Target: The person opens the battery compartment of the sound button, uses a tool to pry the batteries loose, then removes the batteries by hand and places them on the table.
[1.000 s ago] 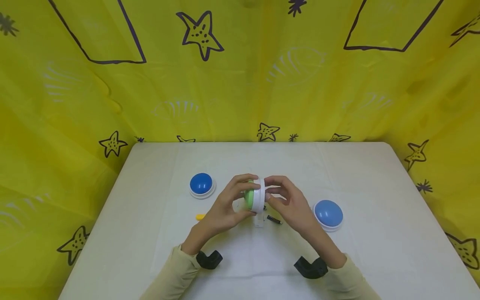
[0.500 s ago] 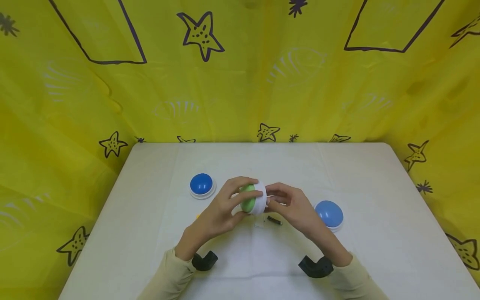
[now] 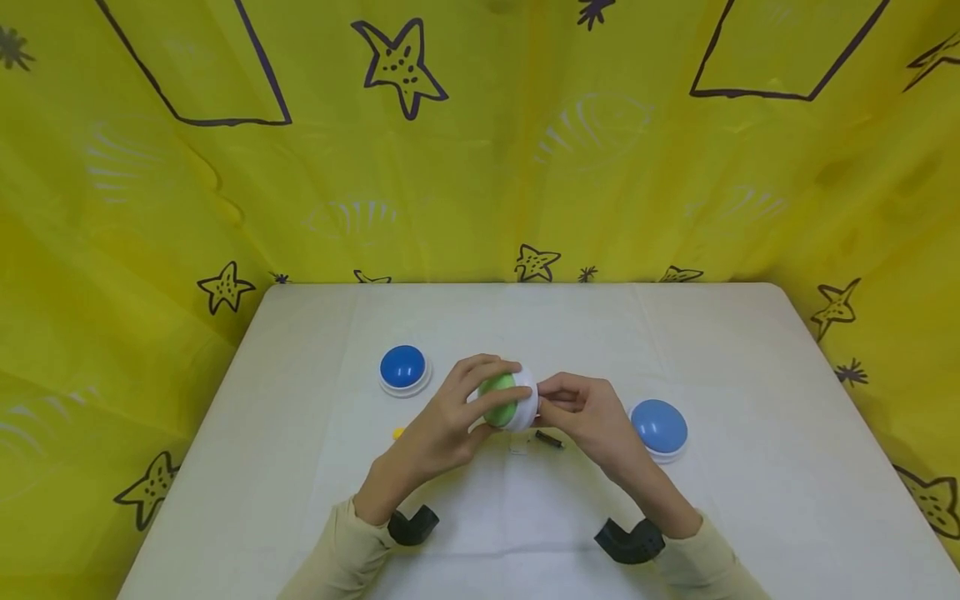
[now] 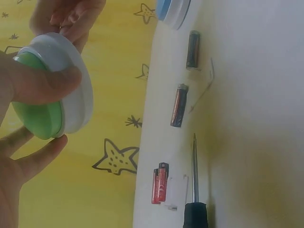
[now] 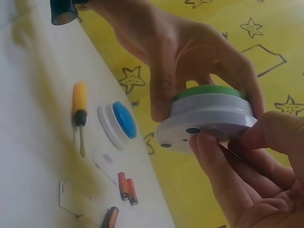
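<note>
In the head view, the left hand grips a green-and-white button above the white table's middle, green side left, white side right, its axis roughly level. A second ago it stood more edge-on. A yellow curtain rises beyond the far edge. In the left wrist view, dark batteries, red batteries and a screwdriver lie on the table. In the right wrist view, the right hand touches the button's white side with curled fingers; whether it pinches anything cannot be told.
</note>
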`<state>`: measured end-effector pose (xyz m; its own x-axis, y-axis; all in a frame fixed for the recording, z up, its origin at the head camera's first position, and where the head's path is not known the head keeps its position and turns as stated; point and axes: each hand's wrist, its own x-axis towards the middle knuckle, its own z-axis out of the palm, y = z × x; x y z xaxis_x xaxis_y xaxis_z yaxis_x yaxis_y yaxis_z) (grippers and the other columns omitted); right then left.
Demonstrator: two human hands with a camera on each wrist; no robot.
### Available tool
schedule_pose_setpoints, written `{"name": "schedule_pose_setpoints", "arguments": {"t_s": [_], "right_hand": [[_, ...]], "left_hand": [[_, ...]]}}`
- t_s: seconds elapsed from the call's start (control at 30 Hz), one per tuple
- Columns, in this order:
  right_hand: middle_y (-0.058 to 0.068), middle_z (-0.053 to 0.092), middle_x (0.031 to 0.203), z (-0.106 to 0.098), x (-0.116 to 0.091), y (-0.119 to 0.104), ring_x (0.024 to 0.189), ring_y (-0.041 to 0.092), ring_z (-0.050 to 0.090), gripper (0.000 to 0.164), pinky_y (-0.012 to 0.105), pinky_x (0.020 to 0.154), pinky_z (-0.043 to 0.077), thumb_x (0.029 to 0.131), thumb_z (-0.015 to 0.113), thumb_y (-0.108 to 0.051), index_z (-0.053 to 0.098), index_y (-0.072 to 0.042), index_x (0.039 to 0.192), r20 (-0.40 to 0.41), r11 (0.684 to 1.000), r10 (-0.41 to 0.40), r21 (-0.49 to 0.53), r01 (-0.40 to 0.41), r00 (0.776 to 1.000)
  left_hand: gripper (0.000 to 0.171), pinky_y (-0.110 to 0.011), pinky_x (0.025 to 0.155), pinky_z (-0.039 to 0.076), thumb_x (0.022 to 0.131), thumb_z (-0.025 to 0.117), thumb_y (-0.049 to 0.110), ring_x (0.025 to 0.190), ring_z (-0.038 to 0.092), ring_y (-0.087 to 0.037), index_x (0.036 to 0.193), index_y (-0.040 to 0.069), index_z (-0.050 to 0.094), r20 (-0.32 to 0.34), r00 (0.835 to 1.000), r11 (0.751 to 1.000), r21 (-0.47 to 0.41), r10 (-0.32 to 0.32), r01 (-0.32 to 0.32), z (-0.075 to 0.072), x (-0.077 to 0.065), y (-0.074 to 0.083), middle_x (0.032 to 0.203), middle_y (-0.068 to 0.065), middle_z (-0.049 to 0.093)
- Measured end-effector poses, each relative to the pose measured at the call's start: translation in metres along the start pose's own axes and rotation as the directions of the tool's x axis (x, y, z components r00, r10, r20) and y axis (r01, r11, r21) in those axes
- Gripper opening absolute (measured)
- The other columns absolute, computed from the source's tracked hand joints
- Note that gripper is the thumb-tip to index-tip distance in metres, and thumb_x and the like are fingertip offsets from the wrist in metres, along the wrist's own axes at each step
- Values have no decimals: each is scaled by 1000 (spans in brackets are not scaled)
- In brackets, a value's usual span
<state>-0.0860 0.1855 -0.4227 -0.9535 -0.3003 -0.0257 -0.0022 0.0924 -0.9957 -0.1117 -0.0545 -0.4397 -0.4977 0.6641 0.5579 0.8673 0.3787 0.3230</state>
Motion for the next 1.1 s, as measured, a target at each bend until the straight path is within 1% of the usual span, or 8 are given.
{"name": "schedule_pose_setpoints", "arguments": {"t_s": [0.17,0.33,0.4,0.53,0.7,0.77,0.97,1.1], "right_hand": [[28,74,115,0,1,2,91,13,79,24,43,87,63,100,65,-2,66,13,118,1,1000,1,17,-1,1000],[16,78,111,-1,3,6,92,14,79,25,46,86,63,100,64,-1,65,13,120,9,999,22,46,-22,1000],[14,79,110,-3,4,8,93,14,79,27,47,87,63,101,62,-1,63,13,123,18,998,38,54,-39,999],[17,79,112,-5,4,11,92,15,79,30,46,89,62,101,61,-2,60,13,128,31,993,97,69,-99,995],[24,77,112,-7,6,15,90,24,81,32,38,88,63,103,60,-4,59,14,129,43,983,162,79,-165,986],[25,77,110,-8,8,17,90,27,81,32,39,87,63,104,59,-5,59,15,128,53,980,175,87,-179,983],[23,78,108,-8,11,24,88,23,81,33,45,88,63,104,59,-7,57,16,128,69,972,203,108,-209,977],[22,79,107,-10,13,29,87,20,81,34,41,86,64,104,60,-7,57,16,129,48,968,219,119,-223,975]], "left_hand": [[67,-41,118,47,84,84,0,145,43,-29,142,23,61,2,1000,1000,-5,-9,9,1,-1,-2,155,-6,50],[67,-42,117,47,83,84,1,144,44,-28,142,23,61,7,1000,999,-25,-22,22,2,-4,-6,155,-5,50],[67,-41,117,47,84,84,2,144,43,-27,143,24,61,13,1000,999,-30,-25,26,3,-5,-7,155,-5,49],[68,-41,118,46,83,84,2,145,43,-27,144,24,61,17,999,999,-38,-28,29,2,-6,-10,156,-4,49],[67,-42,117,46,83,83,1,143,45,-27,143,23,61,15,999,998,-45,-35,36,1,-7,-12,155,-5,50],[67,-42,117,46,83,84,2,143,45,-27,143,22,62,16,999,998,-48,-41,42,1,-8,-13,155,-5,50],[66,-41,117,46,84,84,4,144,45,-27,143,22,61,15,998,997,-57,-55,55,1,-8,-13,156,-5,50],[65,-42,117,46,85,85,7,144,44,-27,143,22,61,15,998,996,-57,-68,69,1,-8,-14,156,-6,49]]}}
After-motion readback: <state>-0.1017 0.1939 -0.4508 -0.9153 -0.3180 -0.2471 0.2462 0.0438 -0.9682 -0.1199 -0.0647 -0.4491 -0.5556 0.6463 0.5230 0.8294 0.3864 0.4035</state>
